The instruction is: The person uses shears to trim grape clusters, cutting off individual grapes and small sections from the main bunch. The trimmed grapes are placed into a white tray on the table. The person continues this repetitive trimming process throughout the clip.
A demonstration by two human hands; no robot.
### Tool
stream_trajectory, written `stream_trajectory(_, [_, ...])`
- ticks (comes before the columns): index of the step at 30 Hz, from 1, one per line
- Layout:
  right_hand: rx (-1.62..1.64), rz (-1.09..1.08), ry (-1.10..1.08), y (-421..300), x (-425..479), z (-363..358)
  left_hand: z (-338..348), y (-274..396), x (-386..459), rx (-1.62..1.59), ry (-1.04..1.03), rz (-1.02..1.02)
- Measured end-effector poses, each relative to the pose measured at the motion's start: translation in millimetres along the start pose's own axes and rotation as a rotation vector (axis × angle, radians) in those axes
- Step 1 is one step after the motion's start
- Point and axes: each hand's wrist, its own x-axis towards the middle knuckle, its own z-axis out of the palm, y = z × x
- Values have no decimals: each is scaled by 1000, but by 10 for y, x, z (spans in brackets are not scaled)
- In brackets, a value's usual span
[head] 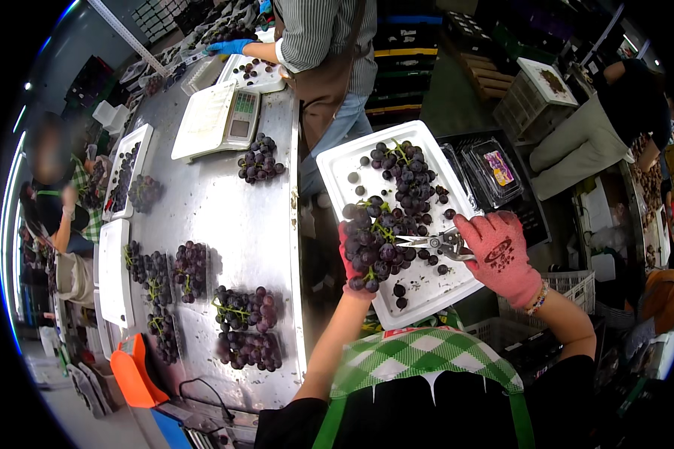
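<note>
A pink knitted glove covers my left hand (pixel 349 264), which holds a bunch of dark grapes (pixel 370 238) over the white plastic tray (pixel 337 163). Most of that hand's fingers are hidden behind the fruit. In my right hand (pixel 497 255), gloved alike, is a pair of snips (pixel 435 242) with silver blades. The blades lie across the bunch beside its green stem. Another dark bunch (pixel 413 174) rests in the tray's far part and touches the held one. Loose grapes (pixel 400 296) and small bits of debris are scattered over the tray floor.
On the metal table (pixel 247 224) to the left stand a digital scale (pixel 216 120), a loose bunch (pixel 260 160) and clear packs of grapes (pixel 250 311). An orange device (pixel 137 370) is nearer. Lidded clamshell packs (pixel 491 171) lie right of the tray. A co-worker (pixel 331 50) stands ahead.
</note>
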Motion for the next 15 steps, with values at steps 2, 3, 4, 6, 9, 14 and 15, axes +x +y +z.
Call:
stream_trajectory(2, [-31, -37, 56, 0, 16, 15, -6, -1, 13, -31, 42, -5])
stream_trajectory(3, [-45, -54, 79, -10, 8, 28, -29, -12, -2, -6, -11, 6])
stream_trajectory(4, [-37, -50, 74, -18, 15, 42, -57, -23, -15, 18, -63, 17])
stream_trajectory(6, [-20, -44, 67, -33, 45, 73, -132, -16, -21, 131, -181, -2])
stream_trajectory(9, [-7, -41, 71, -38, 27, 117, -259, 17, 3, 251, -303, -87])
stream_trajectory(14, [-6, -28, 52, -15, 8, 189, -313, -87, 47, 7, -288, -157])
stream_trajectory(15, [-7, -24, 47, -11, -5, 207, -309, -95, 56, -28, -294, -167])
